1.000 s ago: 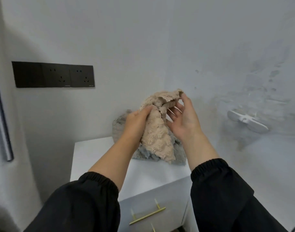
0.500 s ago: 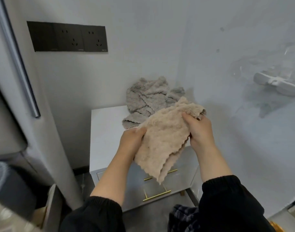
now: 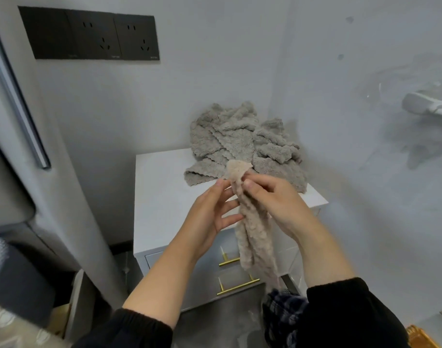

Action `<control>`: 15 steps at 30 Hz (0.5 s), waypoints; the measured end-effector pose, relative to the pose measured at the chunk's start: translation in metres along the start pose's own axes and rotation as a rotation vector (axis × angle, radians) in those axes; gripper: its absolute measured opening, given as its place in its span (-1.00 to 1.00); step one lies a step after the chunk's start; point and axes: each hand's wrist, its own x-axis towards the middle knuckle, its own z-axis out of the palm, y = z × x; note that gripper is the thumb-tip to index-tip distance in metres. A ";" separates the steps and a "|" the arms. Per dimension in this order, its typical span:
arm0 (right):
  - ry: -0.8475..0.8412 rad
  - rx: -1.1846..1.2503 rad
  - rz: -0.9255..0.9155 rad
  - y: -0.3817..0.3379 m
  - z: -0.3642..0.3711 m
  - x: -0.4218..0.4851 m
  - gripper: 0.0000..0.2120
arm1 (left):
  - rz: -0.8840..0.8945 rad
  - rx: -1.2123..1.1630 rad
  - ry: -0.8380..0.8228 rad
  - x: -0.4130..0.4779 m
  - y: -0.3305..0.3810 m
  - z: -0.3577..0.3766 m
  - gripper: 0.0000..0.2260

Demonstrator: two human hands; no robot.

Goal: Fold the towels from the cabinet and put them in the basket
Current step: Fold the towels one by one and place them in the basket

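A beige fluffy towel (image 3: 256, 237) hangs bunched in a long strip in front of the white cabinet (image 3: 164, 194). My right hand (image 3: 275, 204) pinches its top corner between thumb and fingers. My left hand (image 3: 209, 214) is beside it with fingers spread, their tips touching the towel's left edge. A crumpled pile of grey towels (image 3: 242, 144) lies on the cabinet top in the back corner. A woven basket corner (image 3: 420, 337) shows at the bottom right edge.
Walls close in behind and to the right of the cabinet. Its drawers have gold handles (image 3: 237, 286). Black wall sockets (image 3: 94, 33) sit at upper left. A grey pillar (image 3: 64, 172) and dark objects stand at the left. A white wall fixture (image 3: 428, 106) is at right.
The beige towel was held spread between both hands; now it hangs gathered from one corner in my right hand, and my left hand has let go its grip. The view tilted down.
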 end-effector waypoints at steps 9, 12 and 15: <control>0.070 -0.361 -0.062 0.013 0.011 0.005 -0.61 | -0.022 0.111 0.184 0.010 -0.003 -0.003 -0.86; 0.270 -0.178 0.038 0.016 0.006 0.009 -0.62 | -0.060 0.020 0.338 0.015 0.002 -0.003 -0.83; 0.401 -0.062 0.127 0.026 -0.011 0.016 -0.79 | -0.042 -0.043 0.466 0.019 0.008 -0.011 -0.86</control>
